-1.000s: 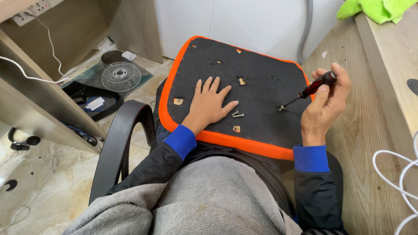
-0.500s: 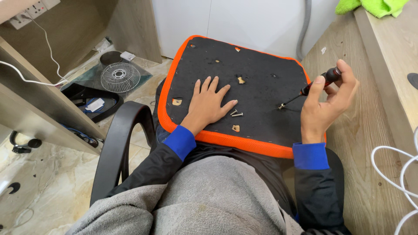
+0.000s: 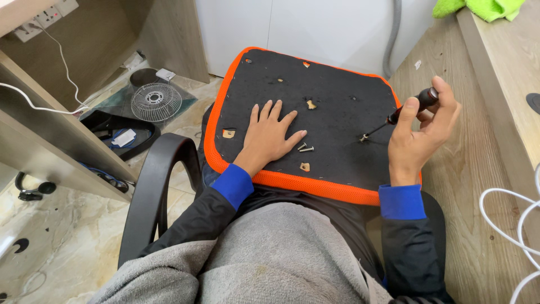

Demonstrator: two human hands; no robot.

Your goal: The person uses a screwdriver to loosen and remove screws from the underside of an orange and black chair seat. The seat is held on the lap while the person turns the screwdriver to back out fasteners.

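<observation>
Both arms wear black long sleeves that end in broad bright-blue cuffs, the left cuff (image 3: 233, 184) and the right cuff (image 3: 401, 202) each sitting just on the near side of the orange-edged seat pad (image 3: 292, 181). The left hand (image 3: 270, 137) and right hand (image 3: 419, 141) are bare, with no gloves, rings or watch showing. Nearer than the pad, the lap is covered in soft grey trousers (image 3: 264, 259) with a faint stain, under a dark hem.

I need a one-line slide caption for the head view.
Right hand drives a screwdriver into an upturned seat pad; left hand steadies it.
</observation>
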